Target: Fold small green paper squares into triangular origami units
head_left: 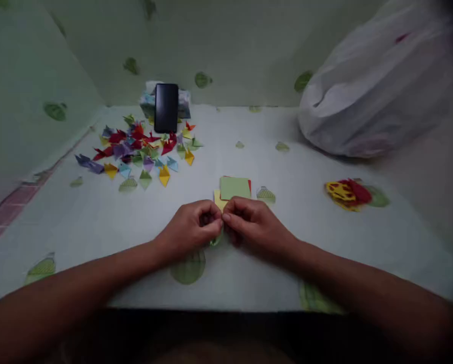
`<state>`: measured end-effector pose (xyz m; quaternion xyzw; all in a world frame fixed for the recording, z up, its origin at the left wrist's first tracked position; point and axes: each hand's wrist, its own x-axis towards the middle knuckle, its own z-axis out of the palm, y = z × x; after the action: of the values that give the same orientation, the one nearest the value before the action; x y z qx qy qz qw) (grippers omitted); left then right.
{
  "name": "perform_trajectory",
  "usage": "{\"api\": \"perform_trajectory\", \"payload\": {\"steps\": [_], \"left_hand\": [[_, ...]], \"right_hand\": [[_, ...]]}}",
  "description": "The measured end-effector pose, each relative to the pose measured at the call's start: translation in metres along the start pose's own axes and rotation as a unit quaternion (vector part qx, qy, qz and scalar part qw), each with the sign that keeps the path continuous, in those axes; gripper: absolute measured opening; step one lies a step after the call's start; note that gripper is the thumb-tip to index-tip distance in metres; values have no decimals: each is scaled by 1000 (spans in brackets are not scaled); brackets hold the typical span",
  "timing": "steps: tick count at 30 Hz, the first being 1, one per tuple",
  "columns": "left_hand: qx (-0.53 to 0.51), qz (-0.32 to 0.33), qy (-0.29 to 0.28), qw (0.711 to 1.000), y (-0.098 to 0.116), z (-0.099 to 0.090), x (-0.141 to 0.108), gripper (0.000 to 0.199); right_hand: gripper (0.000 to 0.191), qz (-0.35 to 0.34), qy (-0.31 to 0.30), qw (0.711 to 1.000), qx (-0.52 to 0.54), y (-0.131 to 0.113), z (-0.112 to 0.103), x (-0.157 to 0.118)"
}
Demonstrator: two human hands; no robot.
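My left hand (pixel 194 225) and my right hand (pixel 251 222) meet at the fingertips above the near middle of the table. Both are closed in a pinch, thumbs against forefingers. Between and just below them shows a small piece of green paper (pixel 215 240); most of it is hidden by my fingers. Right behind my hands lies a small stack of square paper sheets, a green sheet (pixel 235 187) on top, a red edge under it and a yellow sheet (pixel 219 200) sticking out to the left.
Many-coloured folded paper birds (pixel 139 149) are spread at the back left. Behind them a dark phone (pixel 166 108) leans on a tissue pack (pixel 184 103). A large white plastic bag (pixel 363 96) bulges at the back right. A red and yellow bundle (pixel 348 194) lies on the right.
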<state>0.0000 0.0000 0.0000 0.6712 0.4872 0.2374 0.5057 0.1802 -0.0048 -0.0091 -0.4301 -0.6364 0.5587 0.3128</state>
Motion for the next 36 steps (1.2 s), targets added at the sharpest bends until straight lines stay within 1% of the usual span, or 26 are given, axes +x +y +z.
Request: {"api": "perform_trajectory", "payload": {"steps": [6,9,14,19,21,24,27,30,33,36], "left_hand": [[-43,-19,-17,999,6,-2,-1,11],[-64,-33,-25,997,6,-3,-1,12],[-52,-17,-24,998,2,-3,-1,13],[-63,-24,-33,997,2,-3,-1,14],[-77,-30,-32,996,3,-4,-1,14],[-110,-38,-25,993,2,-5,-1,16],[-147,-43,-19,988,1,-6,-1,18],[-171,-47,-21,984,1,-6,-1,18],[-174,-44,-28,983,2,-6,-2,19],[-172,-44,-33,984,2,-5,-1,20]], "right_hand": [[17,-26,10,999,-23,-1,-1,-1],[20,-25,12,999,-17,-1,-3,0],[24,-9,-12,1000,-11,-2,-4,0],[23,-17,3,999,-40,-4,-2,-1],[23,-13,8,1000,-17,-3,-3,-1],[23,12,2,998,65,-1,-3,1],[20,32,-14,988,151,2,-2,3],[17,43,-26,976,213,6,-1,4],[16,43,-32,970,239,9,-1,4],[16,47,-33,969,242,10,-1,4]]}}
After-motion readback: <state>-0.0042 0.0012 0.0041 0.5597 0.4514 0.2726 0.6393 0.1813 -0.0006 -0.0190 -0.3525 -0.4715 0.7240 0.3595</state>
